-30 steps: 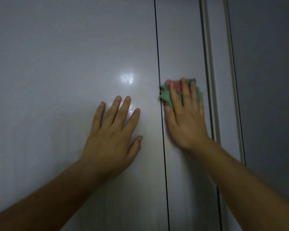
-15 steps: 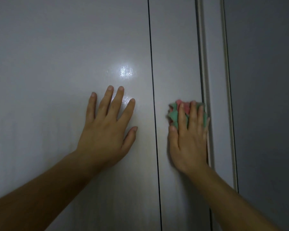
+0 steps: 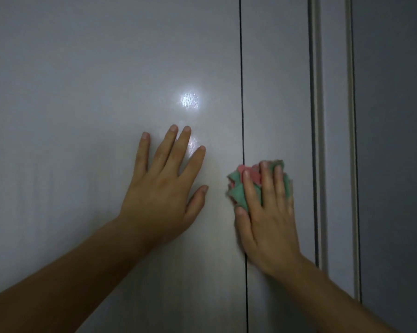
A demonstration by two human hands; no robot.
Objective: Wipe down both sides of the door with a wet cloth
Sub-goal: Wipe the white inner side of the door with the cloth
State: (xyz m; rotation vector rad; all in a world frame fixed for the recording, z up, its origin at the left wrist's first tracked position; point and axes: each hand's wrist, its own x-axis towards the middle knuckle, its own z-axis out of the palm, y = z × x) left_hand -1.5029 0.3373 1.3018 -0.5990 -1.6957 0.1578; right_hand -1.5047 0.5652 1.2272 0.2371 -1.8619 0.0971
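A pale grey door (image 3: 87, 97) fills most of the view, with a thin dark vertical seam right of centre. My left hand (image 3: 163, 191) lies flat on the wide panel, fingers spread, holding nothing. My right hand (image 3: 266, 212) presses a crumpled green and pink cloth (image 3: 238, 188) against the door, right on the seam and the narrow panel beside it. Most of the cloth is hidden under my fingers.
A bright round light reflection (image 3: 189, 100) shines on the panel above my left hand. The door frame (image 3: 332, 140) runs vertically at the right, and a darker grey wall (image 3: 395, 140) lies beyond it.
My right hand slid the cloth down the narrow panel, then left onto the seam. My left hand stayed flat on the wide panel.
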